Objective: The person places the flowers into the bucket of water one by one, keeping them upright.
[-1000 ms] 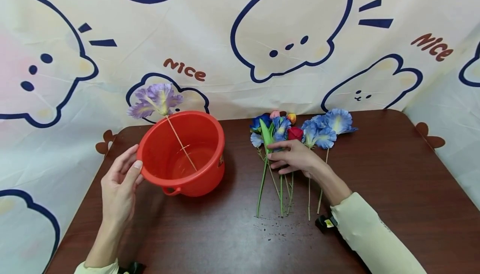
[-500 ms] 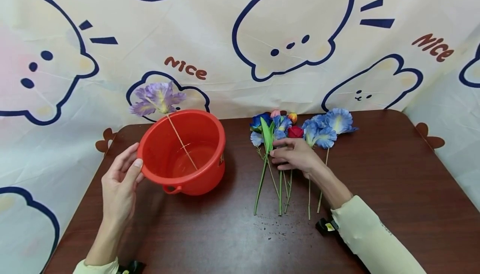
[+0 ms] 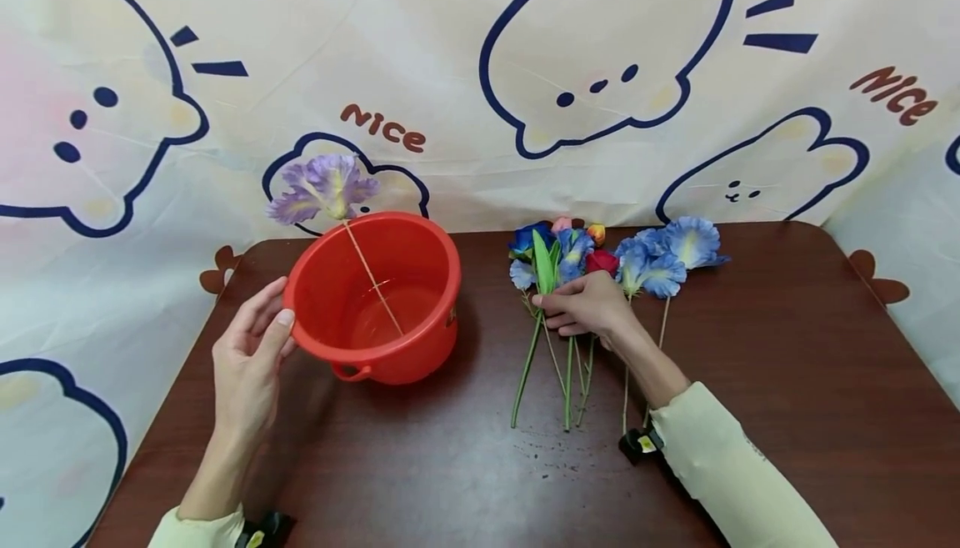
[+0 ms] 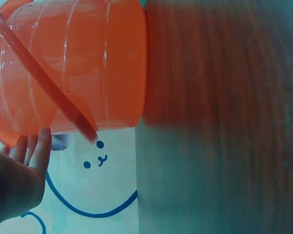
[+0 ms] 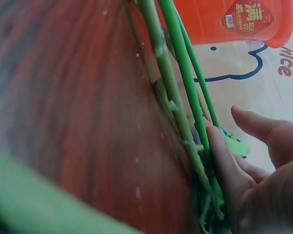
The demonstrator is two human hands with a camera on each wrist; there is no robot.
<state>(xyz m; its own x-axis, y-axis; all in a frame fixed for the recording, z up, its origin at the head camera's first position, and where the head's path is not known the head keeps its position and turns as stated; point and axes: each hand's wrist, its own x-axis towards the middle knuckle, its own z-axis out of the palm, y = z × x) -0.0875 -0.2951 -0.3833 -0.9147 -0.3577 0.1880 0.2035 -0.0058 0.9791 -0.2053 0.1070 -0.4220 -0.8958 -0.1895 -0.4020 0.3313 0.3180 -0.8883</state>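
Note:
My left hand point(image 3: 247, 364) holds the rim of a red plastic bucket point(image 3: 405, 356), thumb on top and fingers at the outer side. In the left wrist view those fingers lie against the bucket's wall point(image 4: 88, 58). A purple artificial iris point(image 3: 330, 185) leans in the bucket, bloom above the rim. My right hand point(image 3: 585, 306) is at the green leaf point(image 3: 543, 263) and stem of one artificial flower in a bunch. In the right wrist view its fingers touch the green stems point(image 5: 188, 73), and the thumb stands apart from them.
Beside the right hand lie a red rose point(image 3: 602, 262), a dark blue flower point(image 3: 528, 238) and blue irises point(image 3: 663, 256) with long stems. Dark crumbs point(image 3: 547, 454) dot the brown table point(image 3: 420, 481). A cartoon-printed cloth point(image 3: 450, 47) hangs behind the table's far edge.
The right hand's spread fingers have drawn closer together at the leafy stem, whose lower end has swung slightly left of the other stems. The left hand stays on the bucket; the head view shifted slightly.

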